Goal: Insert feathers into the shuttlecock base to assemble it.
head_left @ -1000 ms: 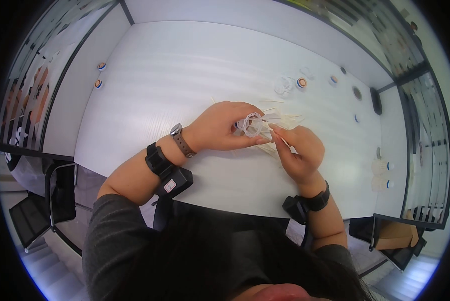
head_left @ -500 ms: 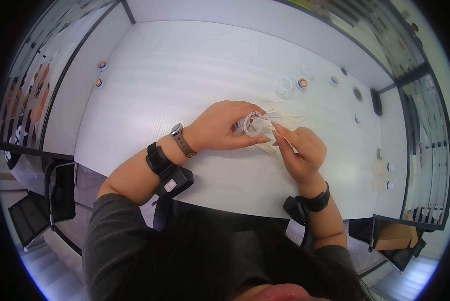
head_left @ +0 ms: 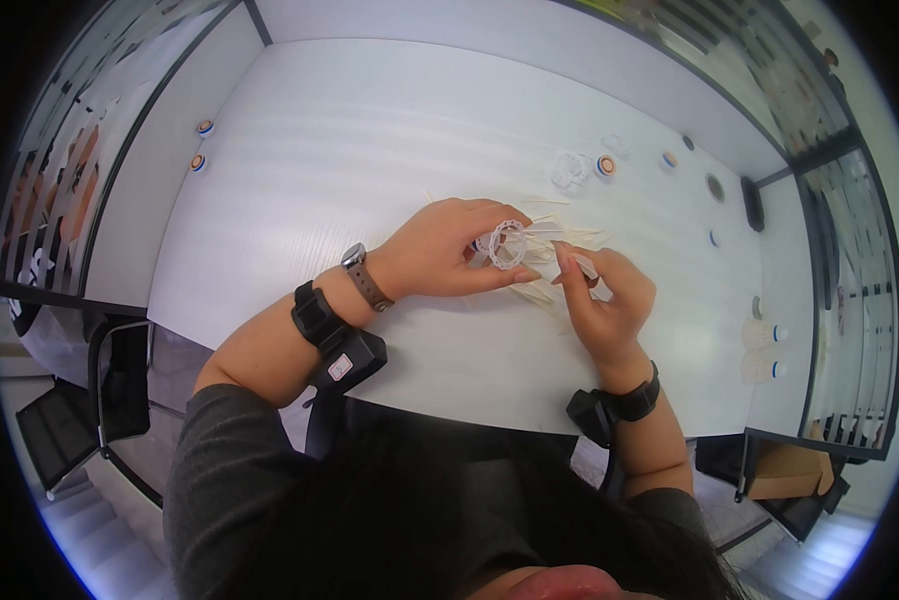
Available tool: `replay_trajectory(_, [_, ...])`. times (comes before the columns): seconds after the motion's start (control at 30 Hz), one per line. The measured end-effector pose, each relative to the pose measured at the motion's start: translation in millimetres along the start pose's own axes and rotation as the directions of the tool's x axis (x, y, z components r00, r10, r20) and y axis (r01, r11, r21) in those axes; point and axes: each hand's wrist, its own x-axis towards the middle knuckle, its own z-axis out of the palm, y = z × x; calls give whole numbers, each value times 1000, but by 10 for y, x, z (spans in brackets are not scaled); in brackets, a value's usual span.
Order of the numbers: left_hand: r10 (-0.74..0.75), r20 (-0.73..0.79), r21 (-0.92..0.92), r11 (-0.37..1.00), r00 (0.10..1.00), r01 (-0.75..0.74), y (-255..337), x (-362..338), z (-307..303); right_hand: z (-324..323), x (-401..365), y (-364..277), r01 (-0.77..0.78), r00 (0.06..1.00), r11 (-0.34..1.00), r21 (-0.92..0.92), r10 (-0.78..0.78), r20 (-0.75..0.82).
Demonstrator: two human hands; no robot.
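Note:
My left hand (head_left: 449, 250) is wrapped round a shuttlecock (head_left: 506, 245), whose white, scalloped ring faces up toward me. A bit of its blue-banded head shows between the fingers. Just to the right, my right hand (head_left: 609, 290) pinches a small white feather-like piece (head_left: 587, 267) between thumb and fingers. A few thin pale shafts stick out of the ring toward the right. Under and between both hands lies a loose pile of slender cream-coloured feather shafts (head_left: 535, 293), partly hidden by my fingers.
White lattice rings (head_left: 570, 172) lie beside a blue-banded cork head (head_left: 605, 166) at the back. Another head (head_left: 667, 160) is farther right. Two shuttlecocks (head_left: 762, 333) lie by the right partition. Two more heads (head_left: 198, 163) are at the left edge. A dark oblong object (head_left: 751, 203) stands far right.
My right hand has drawn slightly back to the right and turned, so the white piece in its fingers now shows. My left hand has barely moved and keeps hold of the shuttlecock.

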Motion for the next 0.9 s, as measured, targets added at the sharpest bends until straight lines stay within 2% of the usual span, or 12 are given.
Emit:
replay_trajectory(0.13, [34, -31, -3, 999, 999, -34, -15, 9, 4, 10, -1, 10, 11, 1000, 1000, 28, -11, 3])
replay_trajectory(0.23, [-80, 25, 4, 997, 996, 80, 59, 21, -57, 9, -6, 14, -8, 1000, 1000, 25, 8, 14])
replay_trajectory(0.33, [-85, 45, 0, 996, 995, 85, 61, 23, -61, 19, -6, 12, -53, 999, 997, 61, 53, 5])
replay_trajectory(0.43, [-3, -6, -4, 1000, 1000, 3, -6, 11, -10, 22, -18, 40, -20, 1000, 998, 54, 20, -4])
replay_trajectory(0.9, [-24, 54, -31, 999, 998, 26, 30, 11, -21, 59, -36, 31, -88, 995, 993, 79, 85, 42])
